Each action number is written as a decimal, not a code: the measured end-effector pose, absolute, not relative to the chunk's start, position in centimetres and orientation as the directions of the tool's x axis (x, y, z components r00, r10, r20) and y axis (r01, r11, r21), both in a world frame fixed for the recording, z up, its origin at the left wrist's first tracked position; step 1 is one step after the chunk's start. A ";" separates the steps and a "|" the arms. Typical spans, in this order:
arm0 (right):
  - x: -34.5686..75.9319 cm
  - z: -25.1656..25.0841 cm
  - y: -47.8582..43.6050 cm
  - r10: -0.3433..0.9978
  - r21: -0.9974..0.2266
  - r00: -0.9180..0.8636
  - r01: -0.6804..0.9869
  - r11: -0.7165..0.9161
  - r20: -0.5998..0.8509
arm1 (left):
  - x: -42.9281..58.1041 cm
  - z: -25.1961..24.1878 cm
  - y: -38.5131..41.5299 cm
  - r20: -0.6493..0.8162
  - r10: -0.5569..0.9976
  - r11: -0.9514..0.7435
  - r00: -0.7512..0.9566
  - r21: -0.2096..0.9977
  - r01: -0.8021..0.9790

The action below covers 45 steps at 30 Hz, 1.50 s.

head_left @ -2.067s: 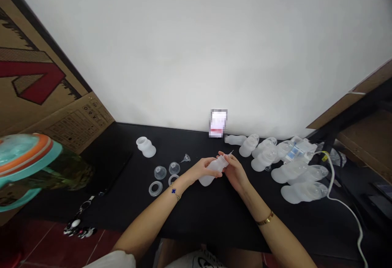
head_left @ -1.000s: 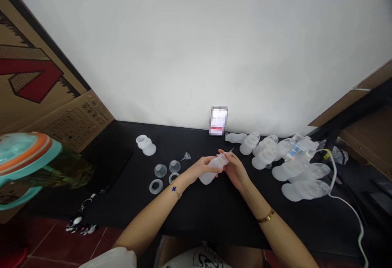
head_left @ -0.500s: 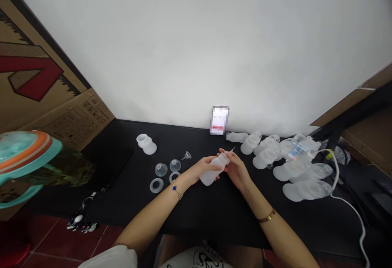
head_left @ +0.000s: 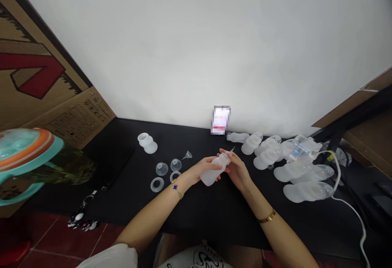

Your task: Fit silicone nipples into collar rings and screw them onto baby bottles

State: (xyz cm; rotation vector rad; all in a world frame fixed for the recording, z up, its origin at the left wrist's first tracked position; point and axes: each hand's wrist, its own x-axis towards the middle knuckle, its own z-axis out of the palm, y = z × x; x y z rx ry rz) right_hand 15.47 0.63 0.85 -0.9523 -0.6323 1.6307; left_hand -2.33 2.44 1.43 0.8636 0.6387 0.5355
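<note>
My left hand [head_left: 200, 170] is wrapped round a frosted white baby bottle [head_left: 209, 176], tilted with its neck up and to the right. At the bottle's mouth, the fingers of my right hand [head_left: 238, 171] are closed on a clear thin-stemmed teat [head_left: 232, 150], whose stem sticks out past them; its base is hidden. Left of my hands lies a small clear thin-stemmed piece [head_left: 188, 155]. Two clear domed caps [head_left: 161, 169] and two pale rings [head_left: 157, 184] are near my left forearm. Farther left, another frosted bottle [head_left: 148, 144] leans without a cap, mouth showing.
Several capped bottles [head_left: 298, 171] lie on the right, round a small white box [head_left: 304, 147] with a white cable [head_left: 338, 170]. A blurred phone [head_left: 220, 120] leans on the wall. A large drink jug [head_left: 55, 158], cardboard [head_left: 92, 111] and a beaded keychain [head_left: 82, 220] are at left.
The view has shifted slightly. Both hands keep nearly the same hold at the bottle's neck, and nothing else on the table has visibly moved.
</note>
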 end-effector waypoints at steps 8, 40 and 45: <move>15.5 0.7 0.6 0.965 -0.813 -0.083 -0.523 -0.256 -0.250 | -2.3 1.2 2.6 -0.284 0.635 0.590 0.718 0.779 -0.213; 15.8 1.9 0.0 0.971 -0.826 -0.194 -0.518 -0.222 -0.139 | -2.9 0.8 2.7 -0.197 0.518 0.665 0.832 0.705 -0.247; 15.7 2.0 0.0 0.973 -0.834 -0.191 -0.509 -0.212 -0.130 | -2.9 1.2 2.7 -0.219 0.536 0.656 0.815 0.716 -0.239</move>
